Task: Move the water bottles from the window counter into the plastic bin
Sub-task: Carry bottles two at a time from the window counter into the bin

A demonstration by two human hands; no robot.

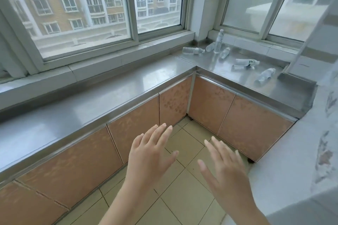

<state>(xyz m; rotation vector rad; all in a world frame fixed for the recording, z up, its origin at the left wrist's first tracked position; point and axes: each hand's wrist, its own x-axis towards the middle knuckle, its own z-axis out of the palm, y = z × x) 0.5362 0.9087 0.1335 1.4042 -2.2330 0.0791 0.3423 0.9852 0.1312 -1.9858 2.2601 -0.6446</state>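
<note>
- the person's left hand (150, 153) is held out over the tiled floor (175, 179), fingers straight and spread, holding nothing.
- the right hand (224, 168) is just beside it, also flat and spread, also holding nothing; neither hand touches anything.
- the water bottles (225, 53) lie well away from both hands, scattered on the steel window counter (109, 89) near its far right corner, under the right-hand window.
- one upright bottle (218, 42) stands close to the back edge, cap up, long axis vertical.
- a lying bottle (193, 50) rests left of it, long axis along the back edge, cap pointing right.
- two more lie just beside the upright one, tilted; their cap directions are hard to tell.
- a pair of bottles (245, 63) lies nearer the middle of that counter section, one on top with its cap to the right.
- the nearest bottle (265, 76) lies by the right end, cap pointing up and right, towards the back edge.
- the plastic bin is not in view.
- judged risk: the lying bottles are round and on smooth steel, so a careless nudge could roll one off the front edge to the floor.
- judged risk: reaching past the upright bottle could knock it over into its neighbours.
- judged risk: clear bottles on reflective metal are easy to misjudge, so a grip may slip.
</note>
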